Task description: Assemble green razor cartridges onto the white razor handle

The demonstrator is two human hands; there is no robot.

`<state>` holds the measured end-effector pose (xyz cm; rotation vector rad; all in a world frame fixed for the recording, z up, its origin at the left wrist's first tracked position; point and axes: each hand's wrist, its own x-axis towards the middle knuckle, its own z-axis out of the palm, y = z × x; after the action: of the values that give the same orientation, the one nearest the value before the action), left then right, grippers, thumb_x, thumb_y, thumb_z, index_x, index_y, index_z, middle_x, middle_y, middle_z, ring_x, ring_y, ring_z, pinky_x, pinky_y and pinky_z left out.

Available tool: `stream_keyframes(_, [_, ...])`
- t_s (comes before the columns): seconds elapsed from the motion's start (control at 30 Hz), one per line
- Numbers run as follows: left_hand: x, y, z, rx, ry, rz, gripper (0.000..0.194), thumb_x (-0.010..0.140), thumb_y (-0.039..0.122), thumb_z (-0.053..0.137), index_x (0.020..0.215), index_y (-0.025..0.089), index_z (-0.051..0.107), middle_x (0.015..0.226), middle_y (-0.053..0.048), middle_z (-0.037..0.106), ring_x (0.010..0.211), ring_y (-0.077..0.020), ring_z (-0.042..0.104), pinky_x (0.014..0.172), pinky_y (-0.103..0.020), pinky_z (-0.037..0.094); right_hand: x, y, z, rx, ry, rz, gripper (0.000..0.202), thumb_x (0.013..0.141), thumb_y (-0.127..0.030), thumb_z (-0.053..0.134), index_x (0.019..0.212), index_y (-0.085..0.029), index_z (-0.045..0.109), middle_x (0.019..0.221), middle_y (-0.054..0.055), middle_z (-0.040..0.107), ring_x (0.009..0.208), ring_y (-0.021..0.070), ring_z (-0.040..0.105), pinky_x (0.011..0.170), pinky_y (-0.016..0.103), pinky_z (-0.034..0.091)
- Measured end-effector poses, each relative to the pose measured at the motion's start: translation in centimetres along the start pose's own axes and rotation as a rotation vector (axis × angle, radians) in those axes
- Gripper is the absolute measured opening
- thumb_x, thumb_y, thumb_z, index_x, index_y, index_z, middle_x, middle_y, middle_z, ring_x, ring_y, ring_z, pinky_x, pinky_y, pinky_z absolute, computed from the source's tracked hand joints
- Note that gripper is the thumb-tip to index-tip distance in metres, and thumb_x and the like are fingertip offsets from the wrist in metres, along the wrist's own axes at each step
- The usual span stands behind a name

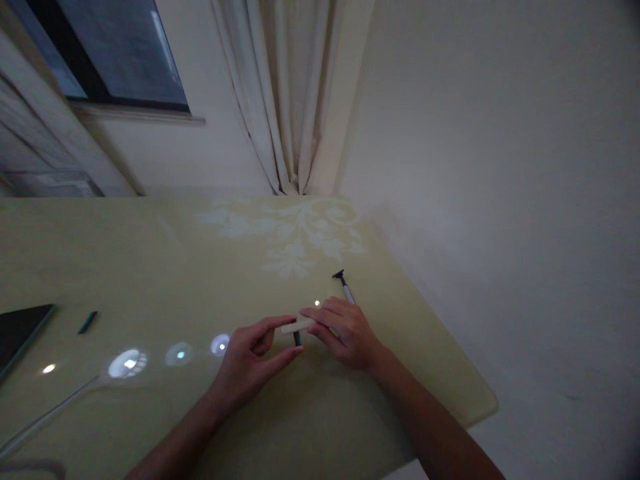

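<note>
Between the thumb and index finger of my left hand (249, 353) is a small dark green bar (298, 338), held by its two ends. My right hand (345, 331) pinches a pale flat stick (295, 327), which lies across the middle of the bar and hides part of it. The stick's far end is covered by my right fingers. Just beyond that hand a razor (346, 288) with a black head and a silver-grey handle rests on the table; my hand hides its lower end.
Both hands are above the glossy yellowish table (240, 267). At left lie a similar dark green bar (88, 323), a black flat panel (23, 330) and a white cable (50, 415). A wall (475, 200) runs along the right; a curtain (285, 100) hangs behind the table.
</note>
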<state>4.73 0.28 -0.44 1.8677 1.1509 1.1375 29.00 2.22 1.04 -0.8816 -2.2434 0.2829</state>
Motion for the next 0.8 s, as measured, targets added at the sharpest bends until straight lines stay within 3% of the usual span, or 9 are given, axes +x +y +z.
stream_keyframes(0.2, [-0.1, 0.0, -0.2, 0.014, -0.010, -0.025, 0.044, 0.085, 0.044, 0.083, 0.121, 0.019, 0.078, 0.060, 0.012, 0.022, 0.048, -0.0086, 0.026, 0.049, -0.021, 0.022, -0.2, 0.5, -0.9, -0.021, 0.052, 0.064, 0.038, 0.111, -0.041, 0.051, 0.128, -0.016, 0.074, 0.086, 0.008, 0.071, 0.078, 0.0204, 0.062, 0.073, 0.033, 0.049])
stream_keyframes(0.43, [-0.1, 0.1, -0.1, 0.041, -0.031, -0.007, 0.044, 0.085, 0.045, 0.082, 0.120, 0.019, 0.079, 0.058, 0.013, 0.023, 0.047, -0.0085, 0.026, 0.048, -0.020, 0.022, -0.1, 0.1, -0.4, -0.023, 0.005, 0.009, 0.040, 0.111, -0.044, 0.052, 0.125, -0.016, 0.076, 0.086, 0.009, 0.072, 0.082, 0.0216, 0.065, 0.075, 0.034, 0.050])
stream_keyframes(0.67, [-0.1, 0.2, -0.2, 0.054, -0.009, 0.014, 0.042, 0.085, 0.042, 0.082, 0.120, 0.019, 0.079, 0.058, 0.012, 0.024, 0.047, -0.0083, 0.026, 0.047, -0.020, 0.021, -0.2, 0.6, -1.2, -0.041, 0.074, 0.042, 0.038, 0.110, -0.043, 0.055, 0.123, -0.015, 0.076, 0.082, 0.007, 0.069, 0.074, 0.0198, 0.061, 0.069, 0.032, 0.047])
stream_keyframes(0.8, [-0.1, 0.0, -0.1, 0.065, -0.016, 0.009, 0.043, 0.084, 0.043, 0.083, 0.120, 0.019, 0.079, 0.058, 0.012, 0.025, 0.047, -0.0084, 0.028, 0.048, -0.020, 0.023, -0.1, 0.2, -0.7, -0.060, 0.022, 0.013, 0.040, 0.110, -0.044, 0.055, 0.122, -0.014, 0.077, 0.084, 0.009, 0.071, 0.076, 0.0205, 0.062, 0.070, 0.033, 0.047])
